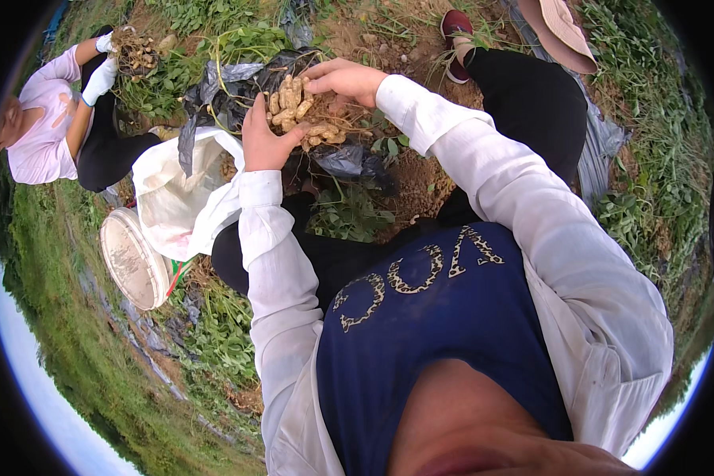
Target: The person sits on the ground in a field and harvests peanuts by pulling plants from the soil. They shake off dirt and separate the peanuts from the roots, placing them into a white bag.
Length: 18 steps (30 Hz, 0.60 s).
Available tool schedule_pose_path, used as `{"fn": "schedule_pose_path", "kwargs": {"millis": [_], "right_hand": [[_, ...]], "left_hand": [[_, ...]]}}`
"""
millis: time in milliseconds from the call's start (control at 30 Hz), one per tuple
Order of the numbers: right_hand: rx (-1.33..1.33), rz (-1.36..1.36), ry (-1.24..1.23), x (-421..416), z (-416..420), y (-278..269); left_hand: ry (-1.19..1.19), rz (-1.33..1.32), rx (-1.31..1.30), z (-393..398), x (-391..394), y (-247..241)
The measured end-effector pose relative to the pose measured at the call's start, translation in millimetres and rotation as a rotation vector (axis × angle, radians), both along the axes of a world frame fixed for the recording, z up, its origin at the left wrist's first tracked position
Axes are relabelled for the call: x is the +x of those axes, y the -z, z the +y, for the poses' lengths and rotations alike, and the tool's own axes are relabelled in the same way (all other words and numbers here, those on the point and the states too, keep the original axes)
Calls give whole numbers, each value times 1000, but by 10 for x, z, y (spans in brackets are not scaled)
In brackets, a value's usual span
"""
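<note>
A cluster of soil-stained peanuts in their shells (288, 106) is between my two hands, with thin roots trailing to the right. My left hand (268, 140) holds it from the left, thumb in front and fingers behind. At its upper right edge, the fingertips of my right hand (348, 82) touch the peanuts; whether they pinch one is unclear. More peanuts (324, 134) hang just below, beside my left thumb. Behind the cluster lies crumpled black plastic film (232, 83) with yellowish stems across it. An open white sack (178, 190) stands left of my left wrist, some peanuts (227, 169) visible inside.
A white bucket (135, 259) lies tilted beside the sack. At the far left a person in white gloves (99, 82) holds a peanut plant with roots (135, 55). A shoe (456, 27) and a pink hat brim (562, 35) show at upper right. Grey plastic film (598, 152) covers soil.
</note>
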State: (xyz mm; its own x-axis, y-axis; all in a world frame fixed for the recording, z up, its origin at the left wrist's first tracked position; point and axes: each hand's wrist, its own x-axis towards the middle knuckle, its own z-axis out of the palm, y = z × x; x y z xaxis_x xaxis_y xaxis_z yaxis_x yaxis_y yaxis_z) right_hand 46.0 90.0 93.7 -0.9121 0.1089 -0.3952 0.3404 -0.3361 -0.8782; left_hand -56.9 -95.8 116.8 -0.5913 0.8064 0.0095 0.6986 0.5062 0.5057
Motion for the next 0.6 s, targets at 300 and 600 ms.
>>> {"fn": "schedule_pose_path", "kwargs": {"millis": [300, 600], "right_hand": [[297, -8, -110, 91, -61, 263], [434, 25, -89, 144, -36, 391]], "left_hand": [[-18, -71, 90, -49, 490, 312], [-128, 74, 198, 56, 691, 450]]}}
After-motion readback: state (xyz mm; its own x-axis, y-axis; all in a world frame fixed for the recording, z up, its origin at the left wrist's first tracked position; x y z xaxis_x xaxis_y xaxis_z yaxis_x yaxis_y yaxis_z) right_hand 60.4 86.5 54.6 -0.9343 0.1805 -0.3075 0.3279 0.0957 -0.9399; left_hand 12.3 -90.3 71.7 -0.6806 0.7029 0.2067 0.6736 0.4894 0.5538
